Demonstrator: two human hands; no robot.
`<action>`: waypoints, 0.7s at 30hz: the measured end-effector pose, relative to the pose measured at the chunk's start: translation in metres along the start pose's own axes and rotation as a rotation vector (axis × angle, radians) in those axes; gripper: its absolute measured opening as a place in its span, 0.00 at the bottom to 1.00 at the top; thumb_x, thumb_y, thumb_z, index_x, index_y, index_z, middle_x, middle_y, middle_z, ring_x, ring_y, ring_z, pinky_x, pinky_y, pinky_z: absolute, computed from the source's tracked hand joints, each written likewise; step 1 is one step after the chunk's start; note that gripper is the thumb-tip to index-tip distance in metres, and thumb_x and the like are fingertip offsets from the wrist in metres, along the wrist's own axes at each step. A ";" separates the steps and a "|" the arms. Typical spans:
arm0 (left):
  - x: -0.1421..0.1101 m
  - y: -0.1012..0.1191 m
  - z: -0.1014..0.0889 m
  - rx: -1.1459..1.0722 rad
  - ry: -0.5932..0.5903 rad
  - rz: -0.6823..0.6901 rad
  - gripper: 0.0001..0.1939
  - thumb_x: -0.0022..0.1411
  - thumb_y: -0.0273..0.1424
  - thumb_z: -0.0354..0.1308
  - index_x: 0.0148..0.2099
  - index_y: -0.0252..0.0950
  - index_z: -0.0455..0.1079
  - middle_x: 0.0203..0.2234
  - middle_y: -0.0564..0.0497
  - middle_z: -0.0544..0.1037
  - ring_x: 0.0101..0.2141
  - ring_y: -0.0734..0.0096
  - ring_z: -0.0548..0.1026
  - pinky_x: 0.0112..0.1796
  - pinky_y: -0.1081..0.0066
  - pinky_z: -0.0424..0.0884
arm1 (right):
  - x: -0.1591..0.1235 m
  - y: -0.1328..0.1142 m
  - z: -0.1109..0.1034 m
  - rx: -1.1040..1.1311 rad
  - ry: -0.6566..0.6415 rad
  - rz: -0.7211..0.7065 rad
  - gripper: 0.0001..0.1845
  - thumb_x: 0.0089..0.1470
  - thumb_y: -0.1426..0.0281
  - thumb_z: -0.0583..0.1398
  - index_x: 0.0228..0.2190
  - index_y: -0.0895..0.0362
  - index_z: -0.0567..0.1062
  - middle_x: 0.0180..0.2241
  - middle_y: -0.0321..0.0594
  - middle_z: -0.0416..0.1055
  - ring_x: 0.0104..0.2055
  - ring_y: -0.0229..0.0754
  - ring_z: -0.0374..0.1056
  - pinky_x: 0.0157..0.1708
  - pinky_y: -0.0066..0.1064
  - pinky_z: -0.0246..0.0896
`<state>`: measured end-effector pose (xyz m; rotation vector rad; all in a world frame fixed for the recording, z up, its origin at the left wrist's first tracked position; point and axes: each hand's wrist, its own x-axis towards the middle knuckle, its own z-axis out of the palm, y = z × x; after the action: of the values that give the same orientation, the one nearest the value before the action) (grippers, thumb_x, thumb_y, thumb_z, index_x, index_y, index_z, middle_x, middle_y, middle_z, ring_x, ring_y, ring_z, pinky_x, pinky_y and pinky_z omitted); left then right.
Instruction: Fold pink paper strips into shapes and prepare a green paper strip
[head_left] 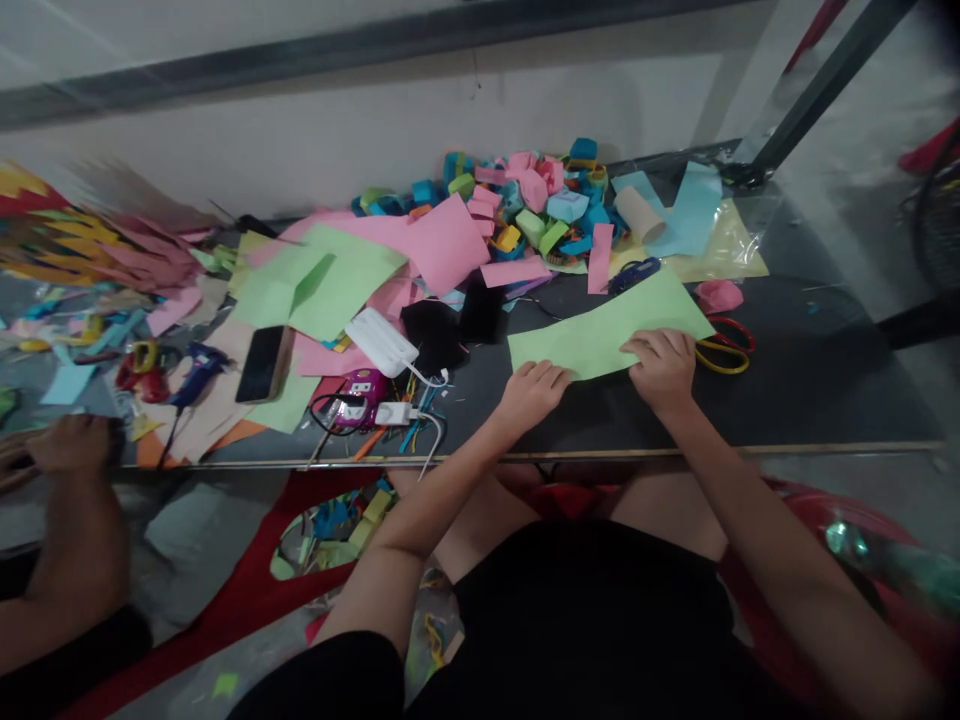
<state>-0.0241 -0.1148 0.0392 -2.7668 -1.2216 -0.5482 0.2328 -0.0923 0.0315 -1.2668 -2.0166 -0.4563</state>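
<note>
A light green sheet of paper lies on the dark table in front of me. My left hand presses its fingers down on the sheet's near left edge. My right hand rests curled on the near right edge of the same sheet. Both hands pinch or hold the paper flat at its lower border. Yellow-handled scissors lie just right of my right hand, partly under the sheet's corner.
Pink and green paper sheets, a pile of folded coloured paper pieces, a cardboard tube, a phone, a white charger with cables, and a glue gun crowd the left and back. Another person's hand is at far left.
</note>
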 end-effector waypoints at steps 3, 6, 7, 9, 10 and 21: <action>0.004 -0.015 0.001 -0.039 0.022 -0.009 0.16 0.76 0.28 0.47 0.47 0.37 0.78 0.40 0.44 0.83 0.44 0.60 0.78 0.42 0.63 0.68 | 0.001 0.003 -0.008 0.028 -0.099 -0.007 0.14 0.50 0.80 0.61 0.35 0.51 0.80 0.40 0.38 0.80 0.44 0.49 0.70 0.45 0.43 0.56; 0.007 -0.022 0.004 -0.142 0.010 -0.039 0.16 0.75 0.27 0.48 0.48 0.38 0.78 0.41 0.43 0.82 0.46 0.60 0.78 0.44 0.63 0.69 | 0.006 -0.012 -0.014 0.166 -0.226 -0.152 0.12 0.56 0.75 0.61 0.42 0.53 0.78 0.43 0.41 0.80 0.47 0.49 0.71 0.47 0.41 0.60; 0.007 -0.022 0.005 -0.171 0.006 -0.041 0.16 0.75 0.27 0.48 0.48 0.38 0.78 0.41 0.43 0.82 0.47 0.60 0.78 0.44 0.63 0.69 | 0.008 -0.020 -0.015 0.199 -0.234 -0.207 0.11 0.58 0.75 0.60 0.42 0.53 0.78 0.41 0.41 0.80 0.46 0.48 0.71 0.46 0.40 0.61; 0.005 -0.020 0.009 -0.227 -0.001 -0.039 0.16 0.76 0.28 0.47 0.48 0.39 0.78 0.41 0.44 0.83 0.47 0.61 0.78 0.45 0.63 0.69 | 0.011 -0.036 -0.014 0.212 -0.193 -0.268 0.09 0.59 0.77 0.58 0.37 0.54 0.76 0.34 0.40 0.78 0.41 0.46 0.71 0.44 0.37 0.62; 0.005 -0.019 0.011 -0.256 -0.004 -0.039 0.16 0.76 0.29 0.47 0.48 0.39 0.78 0.41 0.44 0.83 0.46 0.62 0.78 0.44 0.64 0.69 | 0.013 -0.042 -0.012 0.204 -0.177 -0.291 0.10 0.59 0.79 0.57 0.35 0.53 0.75 0.32 0.39 0.77 0.39 0.45 0.71 0.43 0.37 0.62; -0.006 -0.016 0.018 -0.485 -0.007 -0.117 0.18 0.75 0.36 0.47 0.40 0.40 0.77 0.43 0.41 0.83 0.47 0.60 0.79 0.44 0.61 0.70 | 0.022 -0.066 0.007 0.208 -0.119 -0.413 0.12 0.59 0.79 0.56 0.27 0.51 0.68 0.26 0.38 0.70 0.33 0.45 0.62 0.38 0.38 0.55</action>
<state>-0.0345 -0.1043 0.0185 -3.0891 -1.4211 -0.9607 0.1654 -0.1043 0.0465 -0.7669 -2.3670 -0.3538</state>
